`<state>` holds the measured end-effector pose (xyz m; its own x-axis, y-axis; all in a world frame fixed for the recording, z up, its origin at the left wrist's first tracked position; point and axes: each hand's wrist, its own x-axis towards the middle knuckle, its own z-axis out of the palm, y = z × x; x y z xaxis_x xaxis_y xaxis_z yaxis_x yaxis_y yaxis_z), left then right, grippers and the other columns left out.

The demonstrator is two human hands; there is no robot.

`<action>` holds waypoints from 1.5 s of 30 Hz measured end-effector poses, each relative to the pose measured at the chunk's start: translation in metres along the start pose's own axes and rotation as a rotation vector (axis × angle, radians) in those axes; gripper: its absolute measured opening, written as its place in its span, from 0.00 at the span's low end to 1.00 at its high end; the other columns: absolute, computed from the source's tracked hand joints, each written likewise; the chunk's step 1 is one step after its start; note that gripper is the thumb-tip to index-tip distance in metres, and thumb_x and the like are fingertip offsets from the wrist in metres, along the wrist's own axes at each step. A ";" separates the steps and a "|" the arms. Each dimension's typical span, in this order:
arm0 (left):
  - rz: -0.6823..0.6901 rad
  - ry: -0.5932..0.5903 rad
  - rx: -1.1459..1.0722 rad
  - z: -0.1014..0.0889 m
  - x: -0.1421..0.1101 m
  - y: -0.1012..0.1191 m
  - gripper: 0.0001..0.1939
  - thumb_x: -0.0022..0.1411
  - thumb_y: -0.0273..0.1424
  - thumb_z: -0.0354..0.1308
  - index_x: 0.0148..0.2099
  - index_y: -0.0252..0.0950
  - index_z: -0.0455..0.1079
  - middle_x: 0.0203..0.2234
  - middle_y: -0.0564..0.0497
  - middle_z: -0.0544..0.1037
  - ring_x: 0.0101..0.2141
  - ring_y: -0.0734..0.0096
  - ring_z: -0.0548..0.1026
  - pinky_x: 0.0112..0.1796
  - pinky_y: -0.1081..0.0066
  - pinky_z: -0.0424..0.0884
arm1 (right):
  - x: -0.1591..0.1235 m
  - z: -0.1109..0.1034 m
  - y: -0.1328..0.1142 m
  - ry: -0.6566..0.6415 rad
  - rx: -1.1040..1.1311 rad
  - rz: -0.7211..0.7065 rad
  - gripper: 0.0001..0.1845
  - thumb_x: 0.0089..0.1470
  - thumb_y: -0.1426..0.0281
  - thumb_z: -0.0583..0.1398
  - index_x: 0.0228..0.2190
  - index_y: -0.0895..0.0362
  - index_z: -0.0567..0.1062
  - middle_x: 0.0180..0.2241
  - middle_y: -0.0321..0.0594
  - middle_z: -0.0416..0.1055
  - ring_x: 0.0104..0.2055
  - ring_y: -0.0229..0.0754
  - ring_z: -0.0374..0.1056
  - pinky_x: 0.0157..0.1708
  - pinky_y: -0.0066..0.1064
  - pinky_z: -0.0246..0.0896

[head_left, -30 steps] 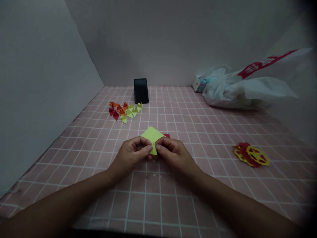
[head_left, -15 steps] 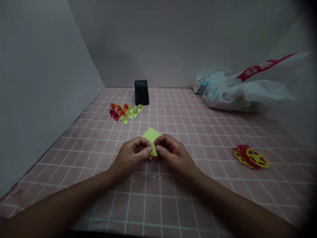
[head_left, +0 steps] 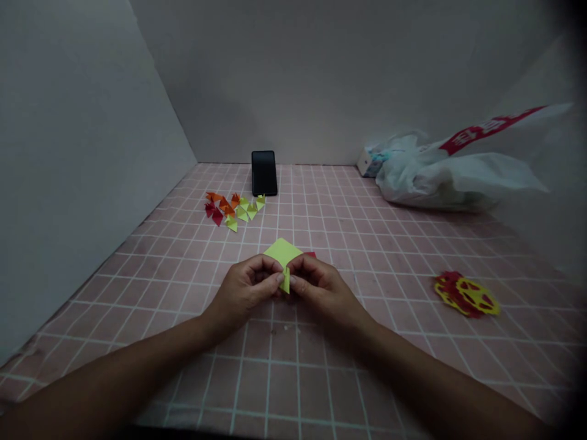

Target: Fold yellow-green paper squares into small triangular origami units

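Between my two hands is a yellow sheet of folding paper [head_left: 283, 249], its broad far corner pointing away from me. My left hand [head_left: 250, 281] pinches the near, folded part from the left with thumb and fingers. From the right, my right hand [head_left: 323, 284] pinches the same part, the two thumbs close together. A narrow folded flap points down toward me between the thumbs. The fingers hide the paper's side corners. A bit of red paper [head_left: 311, 254] peeks out behind my right hand.
Small folded paper pieces in red, orange and yellow [head_left: 230, 211] lie at the back left. Behind them a black phone [head_left: 264, 173] leans upright. A white plastic bag [head_left: 431, 180] and a small box [head_left: 367, 163] sit back right. Red and yellow cut-outs [head_left: 465, 294] lie right, on the pink gridded tabletop [head_left: 220, 379].
The flap between my thumbs looks narrower, its sides drawn inward. The red paper behind my right hand has come into sight. The whole view has shifted slightly.
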<state>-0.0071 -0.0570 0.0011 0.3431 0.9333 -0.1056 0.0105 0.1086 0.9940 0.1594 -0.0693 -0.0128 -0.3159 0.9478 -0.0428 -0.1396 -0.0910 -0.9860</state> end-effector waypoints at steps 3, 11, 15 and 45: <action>-0.016 -0.013 -0.007 -0.001 0.001 0.000 0.07 0.55 0.31 0.62 0.34 0.34 0.68 0.23 0.56 0.73 0.25 0.78 0.72 0.29 0.76 0.69 | 0.000 -0.002 -0.001 0.002 -0.033 -0.009 0.04 0.51 0.71 0.60 0.28 0.56 0.68 0.26 0.34 0.66 0.29 0.36 0.63 0.31 0.30 0.59; 0.123 0.017 0.136 -0.001 -0.002 -0.006 0.06 0.57 0.28 0.60 0.36 0.36 0.65 0.27 0.56 0.69 0.28 0.77 0.70 0.31 0.75 0.67 | -0.003 -0.002 -0.004 0.053 -0.375 -0.126 0.05 0.52 0.71 0.59 0.25 0.57 0.68 0.25 0.35 0.65 0.28 0.36 0.60 0.28 0.28 0.54; 0.265 0.033 0.256 0.000 -0.006 -0.007 0.06 0.58 0.25 0.58 0.39 0.37 0.65 0.31 0.55 0.71 0.32 0.76 0.72 0.35 0.73 0.69 | -0.005 0.001 -0.005 0.077 -0.462 -0.187 0.06 0.52 0.72 0.58 0.24 0.57 0.67 0.24 0.34 0.64 0.26 0.35 0.59 0.26 0.27 0.52; 0.416 0.061 0.397 -0.002 -0.008 -0.010 0.11 0.60 0.21 0.56 0.43 0.39 0.64 0.34 0.55 0.72 0.36 0.75 0.74 0.39 0.74 0.71 | -0.007 0.003 -0.002 0.131 -0.615 -0.352 0.07 0.53 0.77 0.58 0.25 0.57 0.68 0.24 0.34 0.67 0.26 0.35 0.61 0.26 0.27 0.54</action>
<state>-0.0120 -0.0645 -0.0084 0.3387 0.8895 0.3066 0.2418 -0.3972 0.8853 0.1595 -0.0769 -0.0102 -0.2293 0.9215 0.3135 0.3538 0.3789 -0.8551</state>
